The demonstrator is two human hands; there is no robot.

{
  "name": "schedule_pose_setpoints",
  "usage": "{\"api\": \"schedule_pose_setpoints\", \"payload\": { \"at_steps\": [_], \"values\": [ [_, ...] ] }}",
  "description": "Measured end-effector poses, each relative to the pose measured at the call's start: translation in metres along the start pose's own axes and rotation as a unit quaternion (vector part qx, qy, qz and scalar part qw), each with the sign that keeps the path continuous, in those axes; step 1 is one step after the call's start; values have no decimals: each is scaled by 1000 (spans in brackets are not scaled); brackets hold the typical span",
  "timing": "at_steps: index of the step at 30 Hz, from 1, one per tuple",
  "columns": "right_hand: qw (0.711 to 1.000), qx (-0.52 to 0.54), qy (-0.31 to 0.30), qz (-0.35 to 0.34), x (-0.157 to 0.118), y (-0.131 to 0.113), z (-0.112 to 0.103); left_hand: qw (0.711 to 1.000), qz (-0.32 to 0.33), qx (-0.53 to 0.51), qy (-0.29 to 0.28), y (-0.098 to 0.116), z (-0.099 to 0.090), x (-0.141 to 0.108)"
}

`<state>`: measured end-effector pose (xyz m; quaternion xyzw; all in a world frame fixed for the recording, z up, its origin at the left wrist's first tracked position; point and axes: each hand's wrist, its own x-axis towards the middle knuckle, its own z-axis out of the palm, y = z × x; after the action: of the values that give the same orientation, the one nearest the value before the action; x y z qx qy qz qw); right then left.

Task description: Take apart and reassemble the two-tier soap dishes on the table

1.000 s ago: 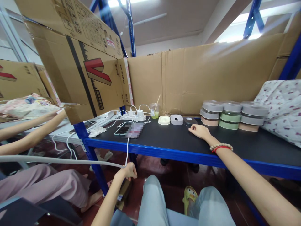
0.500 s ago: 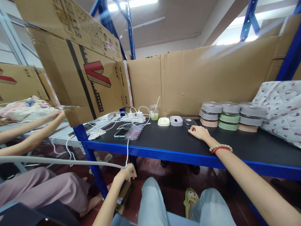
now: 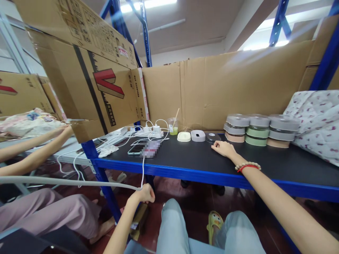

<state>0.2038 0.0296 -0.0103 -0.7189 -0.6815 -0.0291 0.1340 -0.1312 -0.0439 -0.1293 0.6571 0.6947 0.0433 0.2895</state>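
Observation:
My left hand (image 3: 146, 193) hangs in front of the table's edge, its fingers curled into a loose fist with nothing showing in them. A white cable (image 3: 143, 171) runs down past its wrist. On the black tabletop rests my right hand (image 3: 221, 149), fingers bent in and no object visible in them. A beaded bracelet (image 3: 248, 166) and a red cord circle that wrist. Just behind the right fingertips lies a dark, flat round-cornered lid (image 3: 212, 137). To its left sit a grey one (image 3: 198, 135) and a cream one (image 3: 184, 137).
Stacked round containers (image 3: 256, 130) stand behind and right of my right hand, beside a patterned cloth (image 3: 317, 123). Left are a phone (image 3: 135, 149), a blurred-out item (image 3: 150, 149), chargers (image 3: 156, 129) and a cup (image 3: 173, 127). Another person's forearms (image 3: 37, 151) reach in beyond the cardboard (image 3: 106, 88).
My left hand has shifted very slightly to the right. My right hand stays at the same spot on the table, and the objects there have not moved.

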Motion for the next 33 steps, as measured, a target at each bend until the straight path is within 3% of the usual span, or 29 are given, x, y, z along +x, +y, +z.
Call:
{"api": "schedule_pose_setpoints", "payload": {
  "at_steps": [8,13,15,22,33],
  "values": [
    [1000,-7,-4,4,1,0,1,994,51,-96,-22,0,-6,5],
    [1000,-12,0,0,2,0,3,952,134,-240,-134,-4,-16,1],
    [1000,-13,2,0,3,0,3,937,166,-268,-150,-2,-19,-3],
    [1000,-17,-1,-1,2,-1,2,903,223,-350,-110,3,-24,-9],
    [1000,-13,4,1,2,-1,3,896,219,-382,-64,0,-20,-2]
  ]
}}
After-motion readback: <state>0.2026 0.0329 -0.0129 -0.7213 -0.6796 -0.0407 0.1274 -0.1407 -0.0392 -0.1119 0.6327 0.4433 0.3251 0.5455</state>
